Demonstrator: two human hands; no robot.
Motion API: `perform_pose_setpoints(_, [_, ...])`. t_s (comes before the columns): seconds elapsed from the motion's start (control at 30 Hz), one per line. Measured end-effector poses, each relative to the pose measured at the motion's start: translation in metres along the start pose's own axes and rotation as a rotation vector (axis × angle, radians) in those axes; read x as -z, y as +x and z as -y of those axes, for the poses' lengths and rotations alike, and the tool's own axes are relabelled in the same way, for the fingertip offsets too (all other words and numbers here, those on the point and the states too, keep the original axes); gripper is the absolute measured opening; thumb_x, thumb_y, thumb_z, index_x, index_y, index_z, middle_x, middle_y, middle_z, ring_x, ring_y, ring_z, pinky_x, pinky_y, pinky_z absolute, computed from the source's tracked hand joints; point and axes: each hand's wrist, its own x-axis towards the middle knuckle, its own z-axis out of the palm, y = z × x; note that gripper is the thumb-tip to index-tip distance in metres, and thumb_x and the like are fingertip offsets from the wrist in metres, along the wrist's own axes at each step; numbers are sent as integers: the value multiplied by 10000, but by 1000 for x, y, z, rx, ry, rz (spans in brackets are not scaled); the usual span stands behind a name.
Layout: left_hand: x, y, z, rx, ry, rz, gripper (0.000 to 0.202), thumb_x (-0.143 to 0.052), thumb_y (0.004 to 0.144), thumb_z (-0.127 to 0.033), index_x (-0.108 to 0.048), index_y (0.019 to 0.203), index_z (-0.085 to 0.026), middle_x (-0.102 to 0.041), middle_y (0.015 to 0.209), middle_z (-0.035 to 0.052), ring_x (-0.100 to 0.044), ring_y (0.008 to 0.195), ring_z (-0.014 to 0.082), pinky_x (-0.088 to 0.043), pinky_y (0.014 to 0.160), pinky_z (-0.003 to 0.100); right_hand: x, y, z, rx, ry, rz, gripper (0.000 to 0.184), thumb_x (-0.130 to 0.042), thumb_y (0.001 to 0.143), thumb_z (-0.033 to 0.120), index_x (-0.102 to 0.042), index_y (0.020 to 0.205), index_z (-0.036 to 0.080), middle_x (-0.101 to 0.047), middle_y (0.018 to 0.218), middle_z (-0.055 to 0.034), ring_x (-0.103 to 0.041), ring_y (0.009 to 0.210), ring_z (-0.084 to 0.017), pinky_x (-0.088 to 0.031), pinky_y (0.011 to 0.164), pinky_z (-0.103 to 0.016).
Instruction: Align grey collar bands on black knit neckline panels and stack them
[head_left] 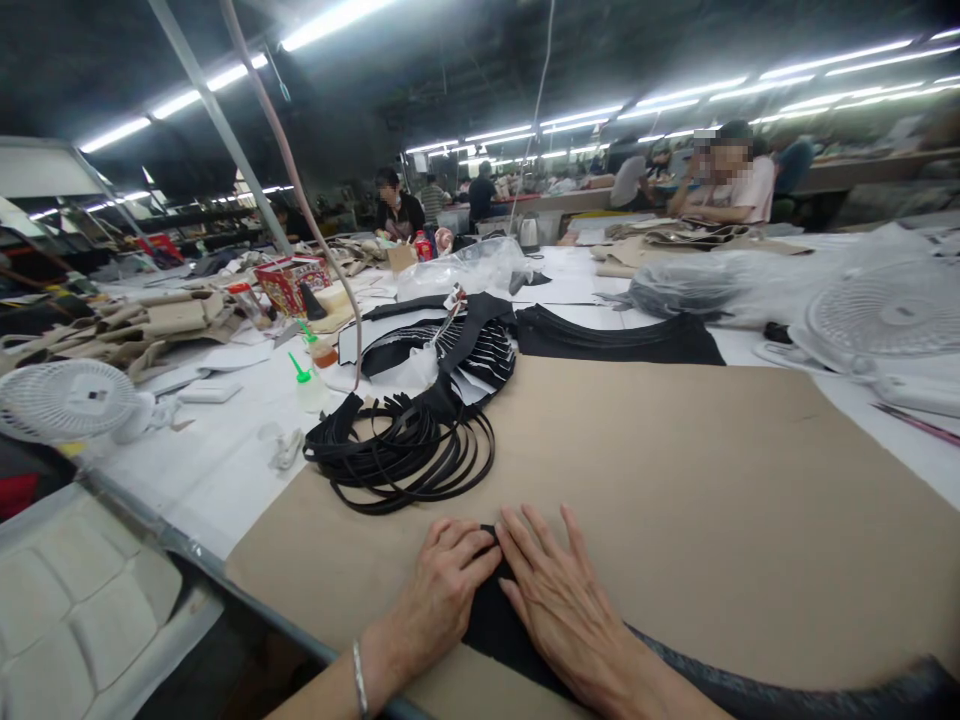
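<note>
My left hand (444, 590) and my right hand (555, 595) lie side by side on a black flat piece (491, 625) that rests on a brown cardboard sheet (675, 470). The left fingers are curled down onto the piece's top edge; the right fingers are stretched flat over it. The black piece runs on to the right under my right forearm. A pile of thin black strips (405, 455) lies just beyond my hands, to the left. Behind it are striped black and white pieces (465, 350).
Two glue bottles with green caps (309, 385) stand left of the strips. White fans sit at the far left (67, 400) and far right (885, 310). A hose (300, 190) hangs down over the table. Clear plastic bags (480, 265) lie further back. Other people work at distant tables.
</note>
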Motion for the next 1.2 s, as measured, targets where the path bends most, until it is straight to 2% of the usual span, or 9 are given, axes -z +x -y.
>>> perform_pose_setpoints(0.17, [-2, -1, 1, -3, 5, -9, 399, -408, 892, -67, -570, 1226, -214, -619, 1183, 51, -488, 1139, 224, -353, 1017, 420, -3, -1, -1, -11, 42, 40, 505, -479, 910, 231, -435, 1405, 137, -438, 1454, -102, -376, 1338, -301, -2, 1143, -610])
perform_pose_setpoints(0.27, [-3, -2, 1, -4, 17, -18, 395, -402, 895, -73, -576, 1220, -216, -622, 1172, 56, -496, 1131, 227, -360, 1009, 424, 0, 2, -1, -59, 114, 137, 514, -468, 933, 283, -411, 1424, 145, -404, 1473, -96, -355, 1353, -306, -32, 1137, -629])
perform_pose_setpoints(0.43, [-1, 0, 0, -6, 22, -8, 387, -397, 894, -68, -586, 1200, -211, -627, 1165, 60, -505, 1126, 222, -371, 999, 417, 19, 12, -2, -159, 272, 326, 504, -334, 996, 421, -402, 1436, 185, -374, 1489, -77, -314, 1377, -316, -113, 1112, -664])
perform_pose_setpoints(0.63, [3, 1, -3, -2, 28, -15, 387, -394, 888, -51, -597, 1175, -213, -635, 1160, 50, -512, 1106, 222, -373, 985, 423, 40, 26, -23, -238, 447, 457, 495, -201, 1016, 432, -375, 1449, 268, -267, 1543, -59, -223, 1421, -268, -183, 1108, -619])
perform_pose_setpoints(0.7, [3, 2, -4, -8, 31, -22, 391, -392, 887, -47, -594, 1178, -212, -635, 1164, 50, -512, 1104, 222, -372, 981, 420, 44, 28, -30, -244, 463, 445, 480, -200, 1018, 409, -325, 1468, 300, -256, 1550, -42, -206, 1427, -251, -184, 1109, -614])
perform_pose_setpoints(0.77, [4, 1, -4, -8, 36, -22, 395, -391, 883, -44, -597, 1174, -214, -634, 1166, 51, -512, 1108, 223, -372, 980, 420, 45, 27, -32, -211, 416, 405, 455, -244, 1013, 373, -368, 1447, 318, -282, 1544, -26, -205, 1427, -261, -147, 1109, -637])
perform_pose_setpoints(0.87, [2, 1, -3, 3, 44, -9, 396, -402, 881, -51, -595, 1183, -221, -631, 1169, 54, -510, 1112, 225, -377, 978, 422, 45, 24, -30, -105, 323, 343, 423, -324, 996, 325, -455, 1397, 293, -338, 1522, -35, -216, 1421, -284, -87, 1108, -662])
perform_pose_setpoints(1.0, [1, 0, -3, 5, 37, -11, 401, -391, 884, -45, -593, 1186, -214, -628, 1167, 56, -502, 1110, 215, -372, 989, 418, 35, 19, -23, -26, 265, 303, 427, -347, 997, 328, -454, 1400, 238, -369, 1503, -67, -225, 1414, -308, -65, 1105, -676])
perform_pose_setpoints(1.2, [0, 0, -4, 7, 45, -14, 397, -420, 873, -36, -592, 1184, -213, -628, 1167, 41, -499, 1107, 200, -375, 992, 402, 35, 18, -25, -85, 299, 307, 433, -336, 1002, 362, -449, 1404, 248, -413, 1477, -65, -261, 1405, -281, -89, 1118, -652])
